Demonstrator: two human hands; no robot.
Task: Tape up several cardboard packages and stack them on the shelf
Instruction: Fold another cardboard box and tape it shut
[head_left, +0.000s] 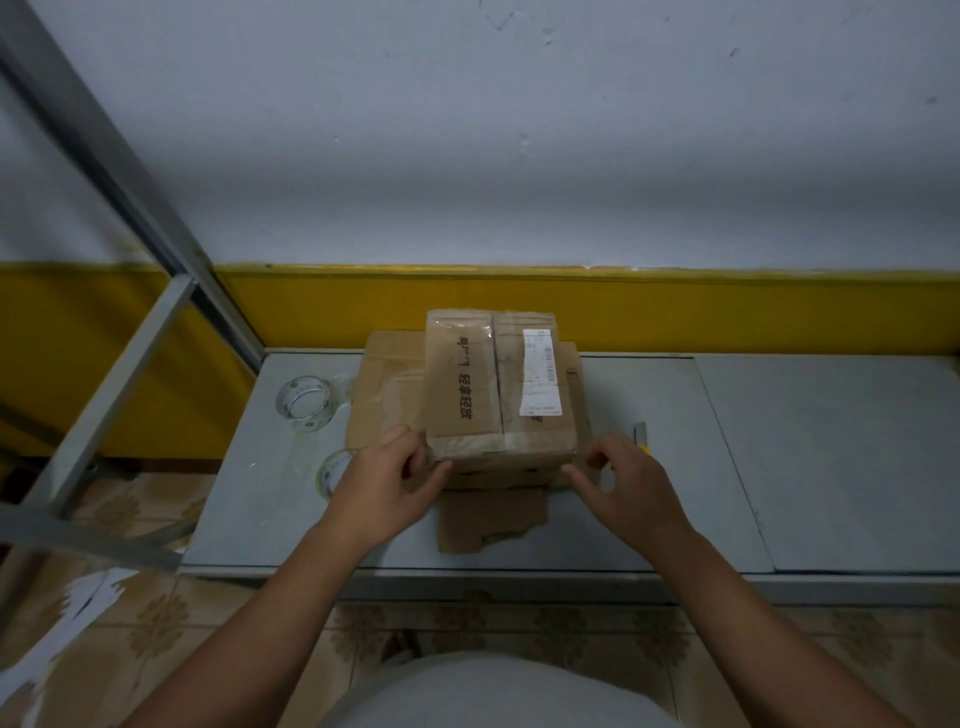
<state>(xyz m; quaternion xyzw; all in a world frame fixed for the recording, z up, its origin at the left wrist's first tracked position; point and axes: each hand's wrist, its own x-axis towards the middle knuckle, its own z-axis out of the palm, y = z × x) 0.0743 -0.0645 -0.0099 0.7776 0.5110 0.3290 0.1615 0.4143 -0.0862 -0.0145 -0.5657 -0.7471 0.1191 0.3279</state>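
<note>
Your hands: left hand (395, 480) curled at the near left corner of the taped box (498, 384), right hand (626, 486) curled at its near right corner; firm grip on either side cannot be told.
Box: centre frame, on flattened cardboard (491, 519), on the grey table (649, 519).
Tape rolls: one (306, 402) left of the box, another (332, 470) by your left hand.

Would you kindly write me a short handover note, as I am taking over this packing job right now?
Left hand: grips the top box at its near-left corner.
Right hand: fingers curled by the near-right corner; contact unclear.
Top box sits on other cardboard on the grey table. Two tape rolls lie left of it.
Done: tape shows along the top box's seam.
Left: stacking on the shelf; no box is seen in the shelf frame.
</note>
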